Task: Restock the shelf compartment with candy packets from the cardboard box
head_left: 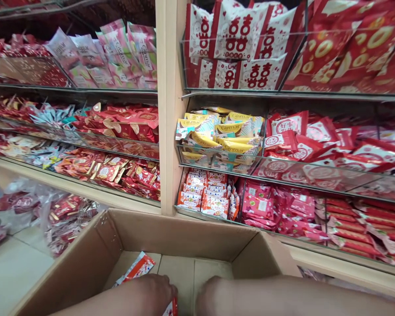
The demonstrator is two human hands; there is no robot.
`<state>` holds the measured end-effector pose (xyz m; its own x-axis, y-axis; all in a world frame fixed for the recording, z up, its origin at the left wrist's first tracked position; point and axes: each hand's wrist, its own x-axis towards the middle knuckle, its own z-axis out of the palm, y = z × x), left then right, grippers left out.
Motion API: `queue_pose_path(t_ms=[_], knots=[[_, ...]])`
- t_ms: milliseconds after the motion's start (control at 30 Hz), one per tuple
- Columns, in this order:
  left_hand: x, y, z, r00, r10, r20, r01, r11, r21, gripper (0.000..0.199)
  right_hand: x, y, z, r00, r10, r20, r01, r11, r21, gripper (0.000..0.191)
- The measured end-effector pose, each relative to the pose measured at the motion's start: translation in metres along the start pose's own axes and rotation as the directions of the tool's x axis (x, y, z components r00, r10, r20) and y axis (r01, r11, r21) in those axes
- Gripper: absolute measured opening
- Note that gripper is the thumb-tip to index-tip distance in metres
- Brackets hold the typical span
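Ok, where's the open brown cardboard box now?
In the head view, the box is bottom centre, below the pale wooden shelf post, right of the clear plastic bags, the left hand inside.

The brand name "Ginmar" reads across the yellow snack packets [234, 128] on the middle shelf, just right of the wooden upright. It also runs lengthwise down the pink-and-green packets [118, 50] at upper left. Large red "囍" characters stand on the white-and-red bags [238, 30] at upper centre, with smaller print beneath them too blurred to read. On the red-and-white packets [288, 124] at right of centre, "好事" shows in red on a white panel. The small print on the orange-and-white packets [215, 205] below the yellow ones is illegible.
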<state>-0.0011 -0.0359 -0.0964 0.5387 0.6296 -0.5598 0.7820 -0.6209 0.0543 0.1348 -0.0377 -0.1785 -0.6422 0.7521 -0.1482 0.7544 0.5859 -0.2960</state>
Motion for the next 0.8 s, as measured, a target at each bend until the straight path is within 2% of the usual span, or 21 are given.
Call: queue_pose_path(t_ms=[33,67,100,133,167,267,333,367,433,567,733,800], knots=[[-0.006,-0.002,-0.008,1.0,-0.001,-0.013,0.001,0.998,-0.059,0.05,-0.005,-0.001,-0.02,0.995,-0.037,0.091,0.053,0.982,-0.182,0.024],[-0.012,-0.004,-0.016,0.999,-0.001,-0.047,-0.006,0.989,-0.148,0.047,-0.011,-0.002,-0.042,0.989,-0.062,0.135,0.095,0.963,-0.252,0.017],[-0.018,-0.007,-0.026,0.998,0.017,-0.061,-0.031,0.97,-0.241,0.046,-0.017,-0.002,-0.064,0.99,-0.083,0.11,0.107,0.965,-0.24,0.009],[-0.024,-0.011,-0.035,0.995,0.049,-0.091,-0.077,0.94,-0.333,0.043,-0.023,-0.003,-0.085,0.992,-0.128,0.001,0.126,0.976,-0.175,0.003],[-0.029,-0.014,-0.044,0.987,0.093,-0.131,-0.142,0.882,-0.448,0.036,-0.028,-0.003,-0.102,0.978,-0.173,-0.12,0.164,0.983,-0.08,0.004],[-0.034,-0.024,-0.062,0.931,0.184,-0.315,-0.364,0.548,-0.753,0.026,-0.036,0.001,-0.132,0.921,-0.054,-0.386,0.161,0.955,0.251,0.011],[-0.03,-0.027,-0.066,0.906,0.119,-0.406,-0.418,0.396,-0.818,0.024,-0.035,0.005,-0.135,0.882,0.045,-0.469,0.19,0.876,0.443,0.015],[-0.028,-0.028,-0.067,0.901,0.068,-0.428,-0.421,0.371,-0.828,0.023,-0.034,0.007,-0.134,0.869,0.08,-0.489,0.21,0.834,0.511,0.016],[-0.023,-0.025,-0.066,0.89,-0.021,-0.455,-0.418,0.361,-0.834,0.022,-0.031,0.011,-0.13,0.865,0.114,-0.488,0.235,0.767,0.597,0.017],[-0.02,-0.015,-0.066,0.871,-0.069,-0.486,-0.451,0.278,-0.848,0.022,-0.028,0.014,-0.128,0.888,0.134,-0.441,0.234,0.693,0.682,0.021],[-0.022,-0.005,-0.07,0.791,-0.295,-0.536,-0.501,0.192,-0.844,0.032,-0.03,0.009,-0.128,0.841,0.253,-0.478,0.258,0.589,0.766,0.027],[-0.021,-0.005,-0.069,0.808,-0.276,-0.52,-0.487,0.184,-0.854,0.036,-0.029,0.007,-0.128,0.823,0.297,-0.484,0.27,0.546,0.793,0.028]])
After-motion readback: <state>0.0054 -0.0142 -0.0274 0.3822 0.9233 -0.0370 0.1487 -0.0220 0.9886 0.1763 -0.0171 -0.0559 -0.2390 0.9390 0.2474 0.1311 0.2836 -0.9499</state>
